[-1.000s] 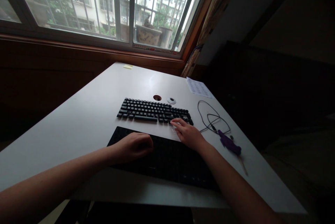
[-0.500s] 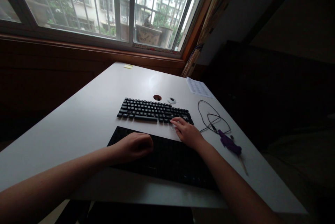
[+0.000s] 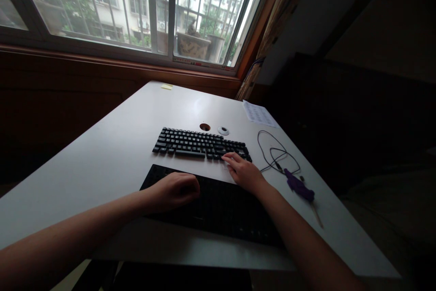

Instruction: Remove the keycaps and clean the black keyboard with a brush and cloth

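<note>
Black keycaps are laid out in keyboard rows on the white table. Nearer to me lies a dark keyboard base, partly covered by my arms. My left hand is curled closed over the left part of the base; whatever its fingers may hold is hidden. My right hand reaches to the lower right keycaps, with its fingers stretched out and the thumb apart from them. Its fingertips are at the edge of the keycap rows. Under them is a small clear piece, too faint to name.
A thin black cable lies looped on the right, by a purple object with a pale stick. Farther back are a round hole, its grey cover, a printed sheet and a yellow note. A barred window stands behind.
</note>
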Action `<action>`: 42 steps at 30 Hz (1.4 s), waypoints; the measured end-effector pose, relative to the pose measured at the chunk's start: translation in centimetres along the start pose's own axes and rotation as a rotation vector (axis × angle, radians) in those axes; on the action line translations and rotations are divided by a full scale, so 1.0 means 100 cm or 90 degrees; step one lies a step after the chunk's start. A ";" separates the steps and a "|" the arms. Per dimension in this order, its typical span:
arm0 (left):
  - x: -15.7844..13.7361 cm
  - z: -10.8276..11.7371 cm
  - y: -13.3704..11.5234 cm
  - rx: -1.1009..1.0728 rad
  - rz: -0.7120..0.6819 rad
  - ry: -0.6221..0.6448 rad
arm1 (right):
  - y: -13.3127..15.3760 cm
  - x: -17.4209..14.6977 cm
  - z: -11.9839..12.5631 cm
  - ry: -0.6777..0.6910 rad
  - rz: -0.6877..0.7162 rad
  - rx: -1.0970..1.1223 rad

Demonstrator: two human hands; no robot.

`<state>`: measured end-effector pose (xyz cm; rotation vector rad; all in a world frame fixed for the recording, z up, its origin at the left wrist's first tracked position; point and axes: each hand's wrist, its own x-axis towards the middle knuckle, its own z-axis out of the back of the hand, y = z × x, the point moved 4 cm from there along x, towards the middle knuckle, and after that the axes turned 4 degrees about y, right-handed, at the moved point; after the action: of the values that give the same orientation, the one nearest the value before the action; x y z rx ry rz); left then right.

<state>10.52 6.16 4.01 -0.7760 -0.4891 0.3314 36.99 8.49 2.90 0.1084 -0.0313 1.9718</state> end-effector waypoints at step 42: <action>-0.009 0.008 -0.031 0.076 -0.204 -0.103 | 0.096 -0.145 0.030 -0.230 -0.168 0.595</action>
<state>9.72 4.13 6.47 -0.5459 -0.7284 0.1240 34.04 -8.82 4.85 1.0160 0.6400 1.5373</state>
